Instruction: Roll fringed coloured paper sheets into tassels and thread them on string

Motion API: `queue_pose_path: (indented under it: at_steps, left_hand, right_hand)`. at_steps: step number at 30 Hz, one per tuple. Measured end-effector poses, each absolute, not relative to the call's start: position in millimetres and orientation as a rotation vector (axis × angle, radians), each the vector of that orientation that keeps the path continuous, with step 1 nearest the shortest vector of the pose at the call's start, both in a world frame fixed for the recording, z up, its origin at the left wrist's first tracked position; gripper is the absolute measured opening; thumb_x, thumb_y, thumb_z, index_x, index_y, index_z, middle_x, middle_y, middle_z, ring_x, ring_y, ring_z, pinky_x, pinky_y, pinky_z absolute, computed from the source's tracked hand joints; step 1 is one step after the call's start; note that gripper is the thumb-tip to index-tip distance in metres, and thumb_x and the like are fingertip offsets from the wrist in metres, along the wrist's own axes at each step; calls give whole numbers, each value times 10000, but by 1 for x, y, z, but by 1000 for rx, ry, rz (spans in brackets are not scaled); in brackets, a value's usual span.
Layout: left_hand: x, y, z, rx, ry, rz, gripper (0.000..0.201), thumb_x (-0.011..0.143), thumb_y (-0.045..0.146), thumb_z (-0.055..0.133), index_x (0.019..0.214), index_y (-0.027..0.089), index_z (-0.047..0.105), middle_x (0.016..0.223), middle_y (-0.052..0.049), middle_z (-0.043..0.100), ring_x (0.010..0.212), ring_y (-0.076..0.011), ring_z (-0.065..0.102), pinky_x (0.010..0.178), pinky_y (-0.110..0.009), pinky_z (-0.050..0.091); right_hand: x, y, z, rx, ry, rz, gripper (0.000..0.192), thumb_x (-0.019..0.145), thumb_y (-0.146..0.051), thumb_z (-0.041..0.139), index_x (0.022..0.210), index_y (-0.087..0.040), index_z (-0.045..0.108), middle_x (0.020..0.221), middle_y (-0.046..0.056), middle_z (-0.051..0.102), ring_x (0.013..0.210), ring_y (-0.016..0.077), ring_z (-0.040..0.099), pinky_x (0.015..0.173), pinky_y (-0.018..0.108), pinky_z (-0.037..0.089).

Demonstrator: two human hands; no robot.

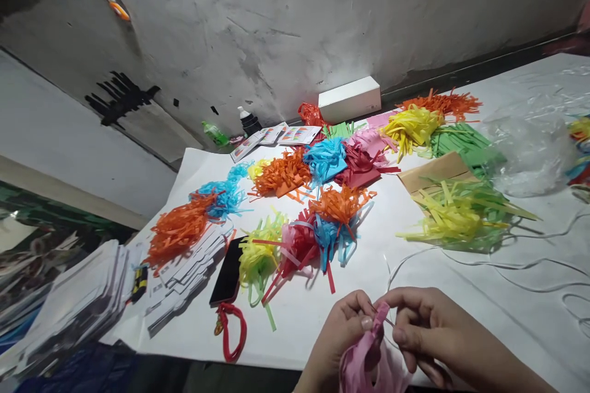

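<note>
A: How far along does it look?

B: Well under way, I'd judge. Both hands work at the near table edge: the left hand (343, 325) and right hand (426, 328) are both closed, pinching the top of a pink fringed paper tassel (369, 353), with thin white string (461, 258) running off across the white table sheet (304, 313).

A: And what's finished?

B: Roughly a dozen bunches lie spread out: four orange, like this orange tassel (179, 227), three blue, about three yellow. The loose yellow-green strips (461, 215) look untied, so work remains.

A: Anything else?

B: One black phone (228, 270), one white box (349, 99).
</note>
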State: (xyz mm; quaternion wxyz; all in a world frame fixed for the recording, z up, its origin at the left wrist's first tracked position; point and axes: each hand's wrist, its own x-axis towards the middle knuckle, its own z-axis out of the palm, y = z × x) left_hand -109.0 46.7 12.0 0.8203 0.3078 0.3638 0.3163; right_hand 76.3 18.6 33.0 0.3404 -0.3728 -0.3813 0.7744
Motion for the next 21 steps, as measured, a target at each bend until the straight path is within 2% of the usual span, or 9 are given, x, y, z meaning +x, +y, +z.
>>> queue_pose_path:
  at_steps: [2, 5, 11, 14, 16, 18, 21]
  left_hand:
    - [-108, 48, 8, 646, 771, 679, 550, 502, 481, 969, 640, 168, 538, 548, 30, 575, 445, -64, 459, 469, -179, 292]
    - [-106, 46, 8, 655, 769, 698, 515, 538, 447, 966, 664, 165, 554, 578, 35, 574, 487, -58, 457, 522, -178, 332]
    - [-105, 39, 24, 758, 867, 759, 460, 600, 439, 941, 672, 147, 594, 643, 13, 584, 595, -93, 487, 612, -203, 365]
    - [-103, 35, 28, 829, 899, 796, 443, 641, 455, 910, 690, 160, 583, 655, 6, 591, 612, -112, 507, 628, -222, 382]
    - [-101, 33, 29, 956, 957, 808, 376, 710, 432, 857, 713, 167, 592, 664, -7, 604, 631, -135, 533, 641, -242, 401]
    - [-100, 30, 27, 1124, 1040, 808, 255, 771, 352, 787, 734, 164, 619, 694, -31, 629, 664, -159, 556, 653, -258, 413]
    - [-98, 27, 21, 1337, 1125, 774, 61, 791, 207, 683, 756, 157, 680, 704, -43, 649, 657, -163, 545, 629, -262, 402]
  right_hand:
    - [75, 19, 30, -936, -912, 2050, 663, 755, -616, 794, 1134, -110, 595, 574, -26, 614, 326, 22, 357, 325, 128, 273]
    - [71, 19, 26, -890, -886, 2083, 711, 746, -605, 805, 1181, -95, 569, 572, -18, 625, 321, 37, 403, 312, 124, 288]
    - [70, 18, 27, -938, -921, 2046, 633, 773, -614, 790, 1127, -121, 607, 612, -19, 634, 349, 46, 448, 335, 134, 324]
    - [71, 16, 31, -946, -1006, 1982, 548, 806, -621, 748, 1039, -139, 634, 656, -10, 636, 403, 67, 486, 379, 165, 357]
    - [69, 15, 32, -1078, -1218, 1739, 390, 890, -549, 674, 944, -163, 658, 694, -4, 633, 505, 97, 532, 454, 191, 397]
    - [69, 16, 31, -1180, -1483, 1365, 263, 960, -424, 584, 862, -191, 656, 738, 4, 628, 622, 131, 569, 538, 218, 434]
    - [78, 19, 24, -1172, -1620, 958, 250, 994, -336, 507, 805, -219, 621, 799, 20, 622, 746, 171, 618, 644, 254, 498]
